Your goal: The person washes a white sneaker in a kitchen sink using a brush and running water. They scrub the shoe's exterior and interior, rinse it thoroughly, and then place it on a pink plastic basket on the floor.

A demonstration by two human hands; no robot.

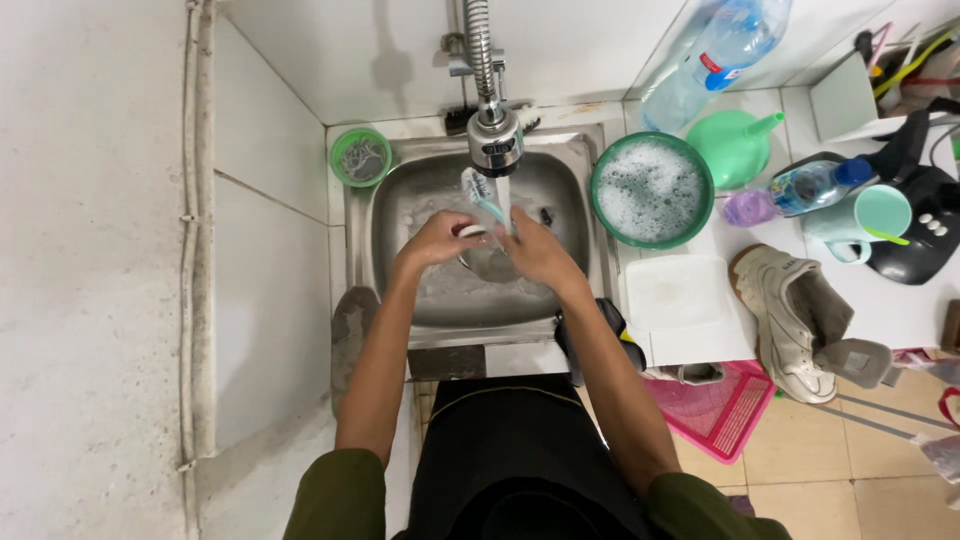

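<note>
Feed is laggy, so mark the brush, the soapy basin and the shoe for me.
brush [477, 190], head view, on its bristle head under the tap.
soapy basin [652, 191], head view, on the foam inside.
shoe [785, 320], head view, on its side.

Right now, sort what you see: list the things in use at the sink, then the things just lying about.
In use:
left hand
right hand
brush, under the running tap
steel sink

Lying about:
green bowl of suds
green funnel
white shoe
clear bottle
white tub
small green cup
</note>
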